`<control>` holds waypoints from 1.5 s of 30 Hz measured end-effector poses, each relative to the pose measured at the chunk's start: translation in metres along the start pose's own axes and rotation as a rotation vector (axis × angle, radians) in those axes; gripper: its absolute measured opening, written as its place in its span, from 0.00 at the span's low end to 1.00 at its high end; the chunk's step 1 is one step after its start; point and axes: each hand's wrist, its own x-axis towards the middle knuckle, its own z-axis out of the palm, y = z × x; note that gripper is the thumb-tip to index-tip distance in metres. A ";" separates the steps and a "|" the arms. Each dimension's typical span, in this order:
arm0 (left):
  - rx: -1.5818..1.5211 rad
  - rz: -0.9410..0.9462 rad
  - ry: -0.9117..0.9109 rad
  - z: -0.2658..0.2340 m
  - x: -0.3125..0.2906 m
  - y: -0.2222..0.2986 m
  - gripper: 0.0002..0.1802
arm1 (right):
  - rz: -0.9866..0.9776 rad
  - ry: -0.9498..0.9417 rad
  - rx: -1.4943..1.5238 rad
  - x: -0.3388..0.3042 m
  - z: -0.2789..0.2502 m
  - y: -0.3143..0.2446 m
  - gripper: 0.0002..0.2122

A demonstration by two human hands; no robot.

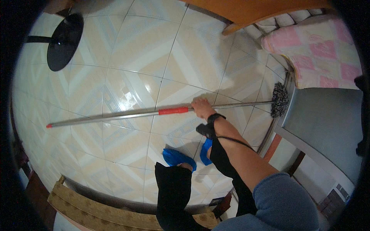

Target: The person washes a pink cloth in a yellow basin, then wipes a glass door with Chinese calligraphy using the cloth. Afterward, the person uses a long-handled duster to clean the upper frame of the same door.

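My right hand (201, 108) is closed round the metal pole of a mop (131, 115), just right of its red grip sleeve. The pole stretches across the view, from a red end cap at the left to a shaggy grey-and-black mop head (280, 100) at the right. That head lies against the base of the furniture there. A black strap with a small device (206, 131) and a cord is on my right wrist. My left hand is not in view.
Glossy patterned tiles (127, 96) cover the floor. My feet wear blue shoe covers (179, 158). A round black stand base (65, 42) stands at the far left, wooden furniture (266, 11) at the back. At the right, pink-checked cloth (320, 50) lies by a grey surface (323, 123). A brown patterned seat (111, 210) is nearby.
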 end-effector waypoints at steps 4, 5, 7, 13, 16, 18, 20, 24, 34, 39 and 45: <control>-0.006 0.045 0.046 -0.002 -0.006 0.002 0.33 | -0.085 -0.110 0.043 -0.026 0.024 -0.014 0.17; -0.008 0.055 0.050 -0.002 -0.009 0.002 0.33 | -0.169 -0.078 0.011 -0.037 0.027 -0.017 0.21; -0.012 0.075 0.061 -0.003 -0.016 0.003 0.34 | -0.131 -0.171 0.206 -0.057 0.026 -0.020 0.23; -0.026 0.194 0.123 -0.013 -0.041 0.005 0.35 | -0.163 -0.130 0.366 -0.149 -0.023 -0.023 0.24; -0.034 0.308 0.192 -0.024 -0.058 0.017 0.36 | -0.179 -0.101 0.330 -0.201 -0.057 -0.023 0.22; -0.020 0.384 0.263 -0.038 -0.077 0.041 0.31 | -0.224 0.000 0.324 -0.240 -0.079 -0.022 0.19; 0.004 0.459 0.338 -0.059 -0.102 0.075 0.27 | -0.202 -0.024 0.233 -0.274 -0.102 -0.023 0.15; 0.072 1.003 0.779 -0.104 -0.182 0.145 0.26 | -0.279 0.074 0.258 -0.343 -0.137 -0.043 0.11; 0.713 0.690 1.218 -0.213 -0.333 0.140 0.36 | -0.533 0.311 0.411 -0.488 -0.210 -0.145 0.10; 0.862 0.685 0.957 -0.253 -0.334 0.127 0.38 | -0.456 0.237 0.427 -0.506 -0.213 -0.166 0.14; 0.764 1.022 0.780 -0.319 -0.300 0.210 0.36 | -0.196 0.485 0.442 -0.482 -0.250 -0.143 0.16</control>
